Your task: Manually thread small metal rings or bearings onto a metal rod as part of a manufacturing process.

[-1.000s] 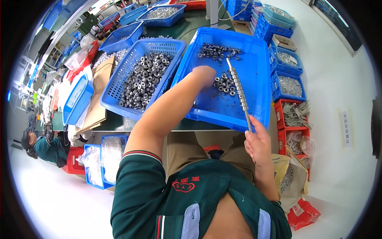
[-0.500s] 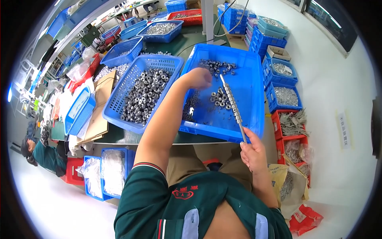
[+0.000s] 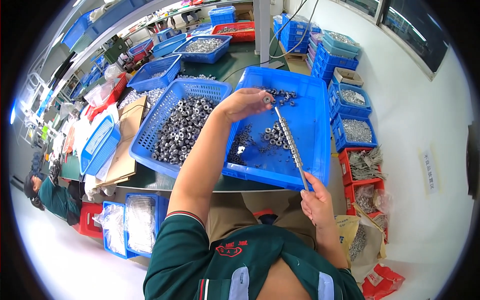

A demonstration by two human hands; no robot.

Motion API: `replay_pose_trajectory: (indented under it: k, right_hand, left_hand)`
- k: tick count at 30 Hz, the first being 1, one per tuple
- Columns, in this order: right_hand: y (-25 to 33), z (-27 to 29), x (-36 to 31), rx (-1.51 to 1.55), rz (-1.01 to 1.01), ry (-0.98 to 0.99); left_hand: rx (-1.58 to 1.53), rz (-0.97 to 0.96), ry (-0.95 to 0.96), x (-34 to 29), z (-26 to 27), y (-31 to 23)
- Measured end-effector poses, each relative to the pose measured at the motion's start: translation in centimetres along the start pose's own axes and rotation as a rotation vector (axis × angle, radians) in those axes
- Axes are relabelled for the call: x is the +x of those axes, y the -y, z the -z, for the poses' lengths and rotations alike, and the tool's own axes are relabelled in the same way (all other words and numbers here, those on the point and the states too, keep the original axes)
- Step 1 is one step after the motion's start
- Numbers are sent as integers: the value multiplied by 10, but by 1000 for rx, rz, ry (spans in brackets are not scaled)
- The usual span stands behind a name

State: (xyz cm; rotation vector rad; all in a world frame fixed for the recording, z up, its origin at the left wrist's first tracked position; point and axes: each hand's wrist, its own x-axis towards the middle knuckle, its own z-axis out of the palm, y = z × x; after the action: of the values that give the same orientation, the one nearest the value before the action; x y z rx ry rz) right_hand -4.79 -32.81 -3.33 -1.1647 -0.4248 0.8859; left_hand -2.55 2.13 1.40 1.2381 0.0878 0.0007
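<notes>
My right hand (image 3: 317, 201) is closed round the lower end of a thin metal rod (image 3: 303, 177), which slants up and away over a blue tray (image 3: 315, 130). Several silver metal rings (image 3: 290, 141) are threaded in a row along the rod. Just left of its bare upper tip, my left hand (image 3: 246, 104) pinches one small metal ring (image 3: 267, 100), its hole showing. The ring is apart from the rod, as far as I can tell. Loose rings (image 3: 272, 135) lie in the tray below, with smaller dark pieces (image 3: 241, 142) at its left side.
A blue perforated basket (image 3: 142, 135) full of dark metal rings stands left of the tray. Cardboard (image 3: 125, 145) lies beyond it. Stacked blue crates (image 3: 345, 131) and red crates (image 3: 345, 165) line the right wall. A co-worker (image 3: 55, 195) sits at far left.
My left hand has turned, and a ring now shows at its fingertips; before, the hand was blurred. The tray and basket appear slightly lower in the view. The right hand still grips the rod.
</notes>
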Motion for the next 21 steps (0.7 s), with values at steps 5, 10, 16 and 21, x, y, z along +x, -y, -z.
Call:
replay_pose_trajectory:
  k: [5,10,16,21]
  right_hand:
    - [-3,2,1,1,13,14]
    - [1,1,0,-17,3,17]
    - [3,-2,-1,-44,4,5]
    - [-2,0,-2,-62,13,28]
  left_hand:
    - [65,8,37,5,-1,6]
    - [179,20,22,8,-11,9]
    - [166,-78,-5,6,-16,9]
    - [107,11,44,8,-8,8]
